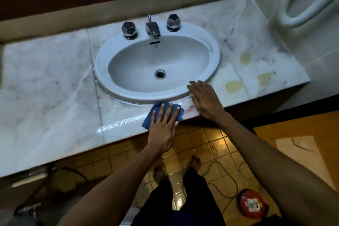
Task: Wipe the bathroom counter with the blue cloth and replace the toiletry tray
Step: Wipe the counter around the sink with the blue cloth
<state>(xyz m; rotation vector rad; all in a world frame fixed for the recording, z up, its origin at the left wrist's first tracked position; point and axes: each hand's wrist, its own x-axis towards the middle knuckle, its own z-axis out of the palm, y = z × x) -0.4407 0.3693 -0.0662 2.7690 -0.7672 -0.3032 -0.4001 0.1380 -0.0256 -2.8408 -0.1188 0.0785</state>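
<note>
The left hand (163, 124) lies flat, fingers spread, pressing the blue cloth (161, 113) onto the front strip of the desk (45, 82), just before the sink (113, 86). The right hand (205, 101) rests open and empty beside it, fingertips touching the sink's rim. The cloth looks soft, light and probably damp, so it should bunch and slide easily on the glossy, wet-looking marble; a flat palm over its middle controls it best. Yellowish stains (233, 86) lie to the right. No toiletry tray is in view.
</note>
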